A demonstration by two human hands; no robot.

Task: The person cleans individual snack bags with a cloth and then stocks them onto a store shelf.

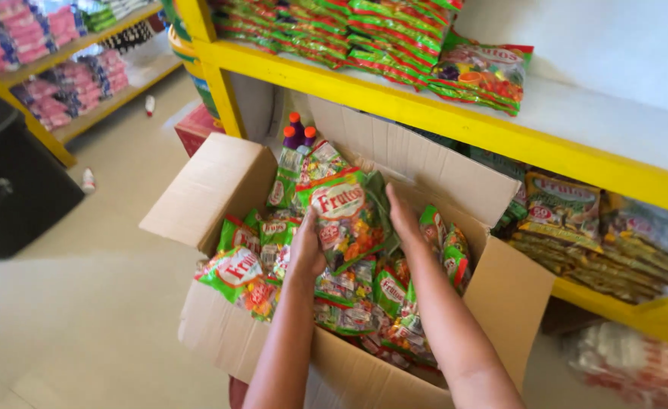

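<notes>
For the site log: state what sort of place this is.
Probably a small shop or stockroom: yellow shelves carry stacked snack packets, and both hands, left hand and right hand, hold a green candy bag over a full cardboard box.

Left hand (306, 246): grips the left edge of a green packet (347, 217).
Right hand (402, 216): presses the packet's right side.
Box (220, 182): open cardboard, full of like packets, on the floor (84, 303).
Shelf (425, 106): yellow, stacked with packets above the box.

Both bare forearms reach forward and slightly inward, the left hand (306, 246) and right hand (402, 216) facing each other, fingers curled closed in a shared grip.
</notes>
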